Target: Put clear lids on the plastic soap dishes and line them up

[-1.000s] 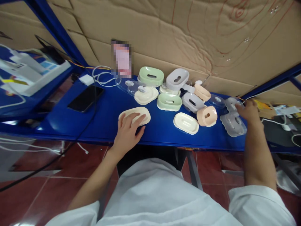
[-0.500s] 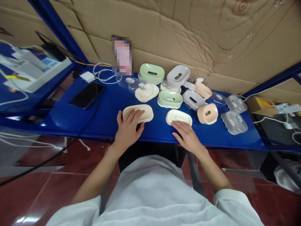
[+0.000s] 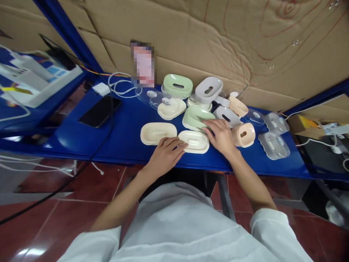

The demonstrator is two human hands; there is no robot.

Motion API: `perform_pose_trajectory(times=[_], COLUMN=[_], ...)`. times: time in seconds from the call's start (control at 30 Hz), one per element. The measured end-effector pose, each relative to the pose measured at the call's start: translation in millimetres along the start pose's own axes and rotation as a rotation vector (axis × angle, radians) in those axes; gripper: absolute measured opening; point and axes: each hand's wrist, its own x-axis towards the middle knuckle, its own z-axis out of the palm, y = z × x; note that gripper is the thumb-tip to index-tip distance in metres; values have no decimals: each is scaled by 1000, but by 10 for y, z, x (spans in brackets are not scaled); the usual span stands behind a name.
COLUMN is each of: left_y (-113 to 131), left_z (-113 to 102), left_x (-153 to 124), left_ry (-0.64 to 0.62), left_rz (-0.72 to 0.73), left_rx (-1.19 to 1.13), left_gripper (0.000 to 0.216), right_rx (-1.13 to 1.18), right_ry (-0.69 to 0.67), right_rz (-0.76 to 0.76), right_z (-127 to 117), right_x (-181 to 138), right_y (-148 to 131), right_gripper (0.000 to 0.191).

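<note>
Two cream oval soap-dish trays lie side by side near the front edge of the blue table [image 3: 114, 142]: one at the left [image 3: 158, 133], one at the right [image 3: 195, 141]. My left hand [image 3: 167, 153] lies flat with fingers stretched out, its fingertips on the left end of the right cream tray. My right hand [image 3: 220, 135] reaches to a green soap dish [image 3: 195, 117], which is tilted up, with the fingers curled on its near rim. A peach dish [image 3: 244, 134] sits just right of that hand.
Further back lie another green dish [image 3: 177, 84], grey dishes [image 3: 208, 89], a cream piece [image 3: 171, 108] and clear plastic lids [image 3: 274, 145]. A black phone [image 3: 100, 110], white cable [image 3: 118, 85] and charger sit at the left. Cardboard lines the wall behind.
My left hand left the left cream tray and moved right onto the second cream tray, which now lies beside the first. My right hand moved from that tray up to the green dish and tilted it.
</note>
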Motion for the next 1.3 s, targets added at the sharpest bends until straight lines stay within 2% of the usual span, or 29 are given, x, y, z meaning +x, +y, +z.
perform_pose_trajectory(times=[0.07,0.2,0.43,0.63,0.73,0.83,0.93,1.03,1.1,1.17,1.23,1.3], left_y=[-33,-61,-75,-116,-426,-955,-1440,-1632,-1581,-1423,-1186,-890], left_z=[-9,-39,-25,-69,-187,-315,-386,-418,-442,-468,-476,-443], left_x=[-49,-113,-70,-70,98,425,720,827,797,718,615,507], left_ry=[52,167,125,88,72,99,10,-21,26,115,228,308], left_rz=[-32,-90,-53,-7,-37,-206,-327,-344,-326,-304,-297,-302], left_rx=[15,68,76,39,-13,41,57,19,4,-15,-50,-88], left_gripper=[36,50,28,25,32,44,69,62,50,42,38,39], right_rx=[10,37,44,64,73,68,58,42,40,46,66,106], right_ry=[9,-61,-59,-59,-56,-48,-23,11,14,2,30,118], right_rz=[-51,-145,-138,-140,-146,-144,-147,-137,-135,-135,-106,-47], right_z=[-38,25,211,231,239,250,263,276,284,293,302,311], right_x=[-234,-574,-629,-664,-655,-645,-650,-661,-668,-676,-688,-704], right_y=[-156,-394,-423,-419,-422,-428,-428,-423,-421,-421,-421,-417], right_gripper=[34,33,33,33,33,32,30,28,27,32,47,72])
